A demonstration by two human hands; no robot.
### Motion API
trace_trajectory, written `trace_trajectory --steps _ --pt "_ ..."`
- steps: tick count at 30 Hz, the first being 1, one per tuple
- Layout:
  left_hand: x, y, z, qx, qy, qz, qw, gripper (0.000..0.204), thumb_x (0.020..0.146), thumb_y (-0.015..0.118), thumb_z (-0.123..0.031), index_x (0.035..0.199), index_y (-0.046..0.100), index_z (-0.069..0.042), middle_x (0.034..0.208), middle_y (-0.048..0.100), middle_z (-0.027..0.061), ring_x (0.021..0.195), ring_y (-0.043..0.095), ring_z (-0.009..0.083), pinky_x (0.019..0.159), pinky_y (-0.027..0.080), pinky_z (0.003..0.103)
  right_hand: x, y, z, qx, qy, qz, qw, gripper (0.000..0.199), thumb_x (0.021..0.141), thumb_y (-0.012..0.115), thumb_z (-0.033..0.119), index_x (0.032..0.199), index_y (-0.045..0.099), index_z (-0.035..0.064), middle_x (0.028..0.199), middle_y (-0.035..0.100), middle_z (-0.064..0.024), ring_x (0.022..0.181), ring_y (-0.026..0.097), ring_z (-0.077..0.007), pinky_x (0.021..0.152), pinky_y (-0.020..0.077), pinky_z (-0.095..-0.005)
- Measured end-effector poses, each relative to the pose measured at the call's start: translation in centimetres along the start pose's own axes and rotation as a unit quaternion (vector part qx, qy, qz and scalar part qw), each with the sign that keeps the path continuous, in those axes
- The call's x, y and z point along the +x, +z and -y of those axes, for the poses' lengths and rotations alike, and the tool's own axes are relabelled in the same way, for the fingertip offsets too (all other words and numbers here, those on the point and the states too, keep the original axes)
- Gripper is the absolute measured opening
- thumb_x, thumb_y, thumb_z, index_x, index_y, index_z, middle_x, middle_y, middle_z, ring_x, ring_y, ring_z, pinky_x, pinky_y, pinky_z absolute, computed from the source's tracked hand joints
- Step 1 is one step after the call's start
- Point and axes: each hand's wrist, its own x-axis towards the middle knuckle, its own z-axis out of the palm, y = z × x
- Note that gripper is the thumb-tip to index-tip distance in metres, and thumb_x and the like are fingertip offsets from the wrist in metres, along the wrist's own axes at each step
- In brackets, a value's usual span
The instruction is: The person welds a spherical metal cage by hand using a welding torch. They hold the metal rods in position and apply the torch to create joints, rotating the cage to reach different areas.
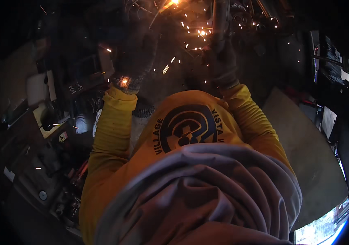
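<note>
At the upper left of centre is my gloved left hand [138,57], its fingers closed and mostly lost in the dark. A thin rod [154,19] slants from near its fingertips toward a bright orange glow [175,1] at the top edge. What the palm holds is hidden. Right of centre, my gloved right hand [224,61] is wrapped round the lower end of an upright metal bar [221,18]. Sparks [202,33] fly between and around both hands. One bright spark lies against the left glove's cuff. Both forearms wear yellow sleeves.
Dark shelving and clutter crowd the left, with a pale box [38,89] and a marked dark panel [80,85]. A large tan sheet [305,159] stands at the right. Coiled metal [241,17] and other metal pieces lie at the top. Daylight enters at the lower right.
</note>
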Motion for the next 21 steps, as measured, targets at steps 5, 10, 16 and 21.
trace_trajectory --steps 5,10,16,21 --pt "1.2 -0.4 -0.7 -0.245 -0.187 0.062 0.949 0.028 0.095 0.067 -0.024 0.117 0.068 -0.007 0.102 0.071 0.0194 0.087 0.071 0.0355 0.074 0.056 0.040 -0.3 -0.1 0.3 0.014 0.035 0.039 0.999 0.039 0.093 0.062 0.002 0.129 0.047 -0.0002 0.082 0.062 -0.0064 0.069 0.063 -0.0141 0.060 0.0526 -0.0293" --pt "0.5 0.6 0.0 -0.203 -0.094 0.027 0.974 0.030 0.096 0.064 -0.023 0.122 0.066 -0.007 0.103 0.071 0.0194 0.091 0.071 0.0368 0.078 0.056 0.040 -0.3 -0.1 -0.5 0.027 0.050 0.043 0.997 0.038 0.095 0.065 0.007 0.128 0.048 0.0016 0.082 0.061 -0.0059 0.067 0.062 -0.0137 0.058 0.0525 -0.0293" --pt "-0.1 1.1 0.4 -0.167 -0.064 0.027 0.984 0.034 0.096 0.064 -0.024 0.125 0.064 -0.005 0.106 0.071 0.0190 0.095 0.071 0.0366 0.082 0.056 0.042 -0.5 -0.2 -2.0 -0.060 0.017 0.032 0.998 0.037 0.095 0.067 0.012 0.127 0.051 0.0020 0.085 0.062 -0.0059 0.067 0.062 -0.0145 0.058 0.0529 -0.0300" --pt "0.1 0.7 0.3 -0.169 -0.061 0.018 0.983 0.033 0.095 0.063 -0.023 0.124 0.065 -0.006 0.107 0.071 0.0174 0.096 0.070 0.0353 0.083 0.056 0.042 -1.0 -0.7 -3.7 -0.223 -0.091 0.041 0.970 0.029 0.093 0.068 0.019 0.118 0.062 0.0041 0.096 0.067 -0.0109 0.081 0.066 -0.0240 0.073 0.0549 -0.0383"
